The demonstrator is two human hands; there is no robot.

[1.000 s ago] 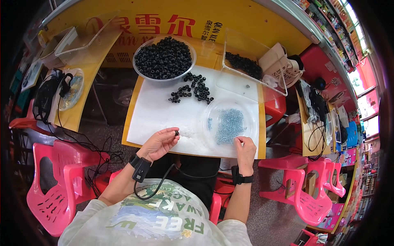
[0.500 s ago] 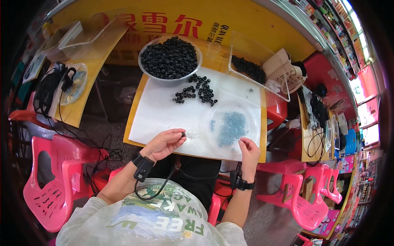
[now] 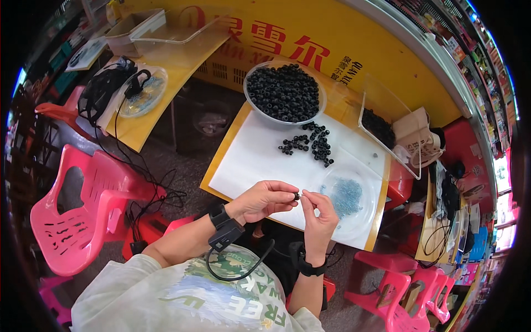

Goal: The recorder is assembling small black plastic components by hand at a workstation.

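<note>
Your left hand (image 3: 264,200) pinches a black bead (image 3: 297,196) between thumb and forefinger, over the near edge of the white sheet (image 3: 238,160). Your right hand (image 3: 321,216) meets it from the right, thumb and forefinger drawn together just beside the bead; whether they grip a tiny piece, cannot tell.

Bead likely light, stiff, smooth enough to roll or slip; hard to break, I'd judge. Best held by its sides, fingertips only, hole left free.

Your fingertips cover most of it; hole direction hard to make out.

Right of your hands: clear dish (image 3: 363,218) with pale blue pieces (image 3: 347,196), small and probably hard, too fine to tell singly. Farther off: loose black beads (image 3: 319,146), then a full bowl (image 3: 247,97). Under the top layer, its contents are hidden.
</note>
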